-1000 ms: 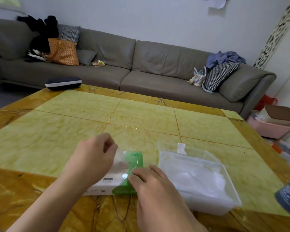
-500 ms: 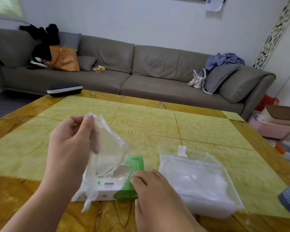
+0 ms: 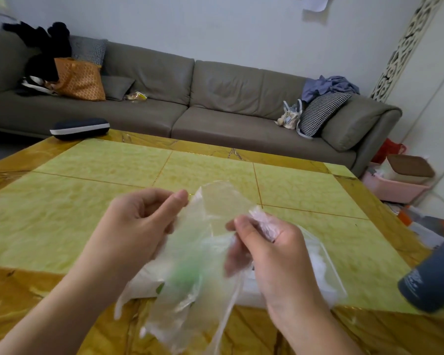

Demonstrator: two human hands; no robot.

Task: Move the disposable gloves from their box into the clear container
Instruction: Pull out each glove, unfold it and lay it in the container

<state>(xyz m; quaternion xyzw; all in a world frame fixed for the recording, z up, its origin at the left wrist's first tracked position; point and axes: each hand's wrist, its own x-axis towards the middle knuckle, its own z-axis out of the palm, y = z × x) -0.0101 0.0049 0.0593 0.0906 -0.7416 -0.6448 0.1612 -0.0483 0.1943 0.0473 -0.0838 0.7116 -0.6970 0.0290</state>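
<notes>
Table (image 3: pixel 87 206): I see a yellow-green marble top with amber borders under both hands; a grey sofa (image 3: pixel 215 98) runs along its far side.
Clear container (image 3: pixel 328 278): it sits on the table to my right, below and just beyond the right hand, with white gloves already piled inside. I judge the drop to be a short move down and rightward.
Glove box (image 3: pixel 149 280): white with a green end, it lies on the table under the 2 hands, mostly veiled by film.
Gloves (image 3: pixel 215 208): 1 loose bunch of clear film is stretched between the hands above the box, its long axis running up-down, tails trailing toward me. I cannot tell how many gloves are in it.
Left hand (image 3: pixel 139 226): fingers curled, thumb and forefinger pinching the film's upper left edge.
Right hand (image 3: pixel 264 242): closed around a crumpled wad of the same film; it is the nearer hand to the container, so I judge it should carry.
Risk: trailing tails could snag on the box, in my view.
</notes>
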